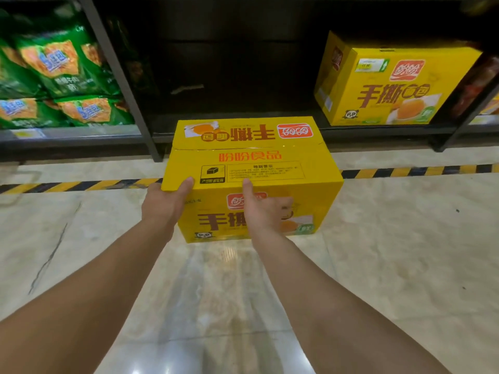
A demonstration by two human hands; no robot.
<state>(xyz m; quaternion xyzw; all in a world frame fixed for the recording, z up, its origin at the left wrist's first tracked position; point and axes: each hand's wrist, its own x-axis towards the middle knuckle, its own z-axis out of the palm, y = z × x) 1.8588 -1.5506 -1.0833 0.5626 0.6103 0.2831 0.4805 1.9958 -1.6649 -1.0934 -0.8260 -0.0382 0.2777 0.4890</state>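
Two bare arms reach out from 6 o'clock over a glossy pale floor (216, 292), the hands set apart on a yellow box (251, 163) held at the centre of the view. The left hand (164, 201) grips the box's near left corner, thumb on the lid, its fingers hidden round the side. The right hand (263, 211) lies flat against the near printed face, thumb pointing up to the top edge. Behind the box, a strip of black-and-yellow tape (405, 171) crosses the floor from 9 to 3 o'clock. Beyond it stands a dark shelf (378, 130), and the box's far end meets its front lip in the view. A second box (388, 85) of the same print sits on the shelf at 2 o'clock, and green snack bags (62, 68) are stacked at 10 o'clock.
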